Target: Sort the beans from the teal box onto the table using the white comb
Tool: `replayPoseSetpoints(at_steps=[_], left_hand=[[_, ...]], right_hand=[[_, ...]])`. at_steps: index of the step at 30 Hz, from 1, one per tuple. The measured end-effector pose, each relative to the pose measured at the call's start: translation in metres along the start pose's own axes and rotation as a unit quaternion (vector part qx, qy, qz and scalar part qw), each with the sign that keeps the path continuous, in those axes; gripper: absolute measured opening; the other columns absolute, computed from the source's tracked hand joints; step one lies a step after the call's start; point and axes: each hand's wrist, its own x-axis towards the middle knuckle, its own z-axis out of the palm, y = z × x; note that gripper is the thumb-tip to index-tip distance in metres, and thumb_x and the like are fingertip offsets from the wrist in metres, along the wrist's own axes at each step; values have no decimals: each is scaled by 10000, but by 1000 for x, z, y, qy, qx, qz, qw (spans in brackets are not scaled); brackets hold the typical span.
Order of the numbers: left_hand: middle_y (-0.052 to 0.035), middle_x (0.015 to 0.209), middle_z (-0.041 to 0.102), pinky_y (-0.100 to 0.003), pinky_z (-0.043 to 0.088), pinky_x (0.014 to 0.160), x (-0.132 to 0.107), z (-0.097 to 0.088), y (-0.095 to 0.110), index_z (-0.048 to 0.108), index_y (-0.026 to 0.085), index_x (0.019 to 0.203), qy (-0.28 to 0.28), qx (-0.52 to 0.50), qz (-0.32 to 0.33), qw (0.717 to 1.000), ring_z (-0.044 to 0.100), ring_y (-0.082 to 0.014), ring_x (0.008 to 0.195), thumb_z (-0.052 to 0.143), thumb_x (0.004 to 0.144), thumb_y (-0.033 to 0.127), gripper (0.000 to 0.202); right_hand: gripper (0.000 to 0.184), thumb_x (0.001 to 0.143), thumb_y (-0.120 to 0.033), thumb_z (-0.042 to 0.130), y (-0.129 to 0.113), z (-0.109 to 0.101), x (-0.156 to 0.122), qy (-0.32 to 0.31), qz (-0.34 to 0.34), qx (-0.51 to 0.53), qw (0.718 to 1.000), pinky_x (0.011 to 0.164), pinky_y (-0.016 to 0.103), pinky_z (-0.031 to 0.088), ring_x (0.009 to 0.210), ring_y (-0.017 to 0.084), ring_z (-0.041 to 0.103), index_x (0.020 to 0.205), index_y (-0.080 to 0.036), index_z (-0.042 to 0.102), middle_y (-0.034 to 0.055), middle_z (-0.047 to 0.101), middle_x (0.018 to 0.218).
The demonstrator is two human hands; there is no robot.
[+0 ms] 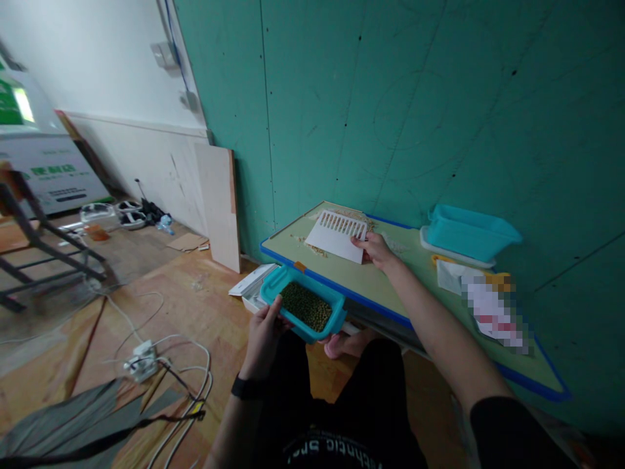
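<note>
My left hand [264,332] grips the near left side of a teal rectangular tub [328,321] full of small green beans [305,305], held just below the front edge of a low blue-rimmed table [326,281]. My right hand [377,249] reaches over the table and pinches the right corner of a white slotted scraper card [336,237]. The card lies flat on the table top. Scattered pale grains [308,245] lie around and behind the card.
A second teal tub on a white lid [463,233] stands at the table's back right, with papers and a yellow item [481,286] beside it. A green wall backs the table. A white box [251,286], a power strip [140,360] and cables lie on the wooden floor.
</note>
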Motion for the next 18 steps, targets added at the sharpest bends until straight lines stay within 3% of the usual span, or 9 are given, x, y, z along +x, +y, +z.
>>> replayPoseSetpoints(at_steps=[8, 18], left_hand=[[29, 539, 602, -227, 499, 515, -1, 1, 0, 629, 159, 633, -4, -2, 5, 1000, 570, -111, 495, 926, 613, 534, 478], [31, 551, 588, -237, 510, 528, 0, 0, -1, 619, 180, 610, -6, -7, 3, 1000, 555, -115, 508, 929, 600, 530, 468]], right_hand=[[255, 721, -290, 827, -3, 2, -5, -21, 25, -19, 999, 574, 319, 578, 594, 177, 663, 909, -183, 692, 28, 742, 766], [246, 712, -266, 842, -1, 2, -3, -22, 8, -9, 1000, 595, 321, 581, 604, 174, 661, 886, -178, 692, 22, 739, 760]])
